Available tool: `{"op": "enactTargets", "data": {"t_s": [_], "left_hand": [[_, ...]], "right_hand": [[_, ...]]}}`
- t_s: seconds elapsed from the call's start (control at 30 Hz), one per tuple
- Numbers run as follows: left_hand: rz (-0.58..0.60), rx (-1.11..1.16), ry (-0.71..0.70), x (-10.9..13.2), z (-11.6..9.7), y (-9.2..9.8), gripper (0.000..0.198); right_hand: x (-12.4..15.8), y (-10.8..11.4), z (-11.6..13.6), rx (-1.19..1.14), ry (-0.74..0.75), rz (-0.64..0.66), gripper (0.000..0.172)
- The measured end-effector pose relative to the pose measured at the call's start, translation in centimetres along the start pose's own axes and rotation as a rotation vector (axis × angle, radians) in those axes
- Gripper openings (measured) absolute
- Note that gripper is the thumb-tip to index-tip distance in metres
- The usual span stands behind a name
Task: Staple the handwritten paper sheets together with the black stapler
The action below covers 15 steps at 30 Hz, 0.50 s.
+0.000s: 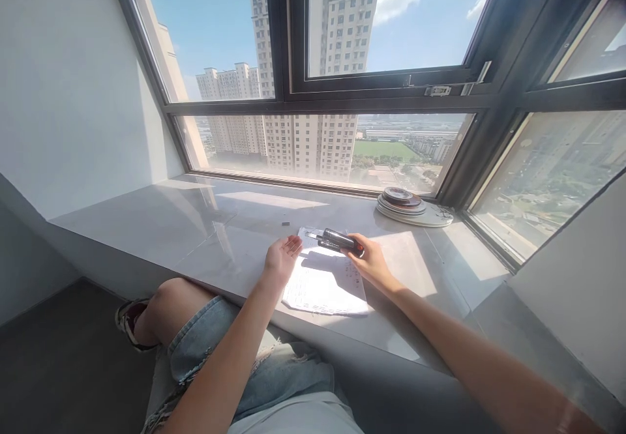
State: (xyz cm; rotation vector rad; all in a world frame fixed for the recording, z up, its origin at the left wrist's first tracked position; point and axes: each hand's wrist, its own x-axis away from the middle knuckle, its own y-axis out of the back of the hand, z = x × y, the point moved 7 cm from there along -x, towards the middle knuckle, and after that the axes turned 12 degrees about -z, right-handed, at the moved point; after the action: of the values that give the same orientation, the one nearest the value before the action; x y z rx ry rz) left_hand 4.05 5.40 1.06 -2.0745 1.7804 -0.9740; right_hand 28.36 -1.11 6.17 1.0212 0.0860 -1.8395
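A black stapler [336,239] is in my right hand [369,258], with the fingers closed around its rear end and its front pointing left. The stapler is held above the top part of a stack of white printed paper [325,287], and a shadow falls across the sheets. At the paper's left edge is my left hand [283,257], its fingers stretched out and slightly curled, with nothing visible in it. A small dark grey strip, possibly staples [285,223], lies on the sill beyond my left hand.
The glossy grey window sill [195,225] runs under large dark-framed windows. Several stacked plates or lids [403,204] stand at the back right by the window frame. A window handle [476,79] sticks out above. My legs are below the sill's front edge.
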Motion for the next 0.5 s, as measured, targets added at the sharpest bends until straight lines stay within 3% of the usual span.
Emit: {"op": "enactTargets", "data": {"t_s": [0.17,0.5], "left_hand": [[0.223,0.011,0.105,1.5,2.5,-1.7,0.027],[0.26,-0.071,0.091,0.8,3.7,-0.4,0.041]], "right_hand": [[0.3,0.6,1.4,0.035,0.18,-0.069,0.018],[1.1,-0.3,2.3,0.07,0.375,-0.084,0.022]]}}
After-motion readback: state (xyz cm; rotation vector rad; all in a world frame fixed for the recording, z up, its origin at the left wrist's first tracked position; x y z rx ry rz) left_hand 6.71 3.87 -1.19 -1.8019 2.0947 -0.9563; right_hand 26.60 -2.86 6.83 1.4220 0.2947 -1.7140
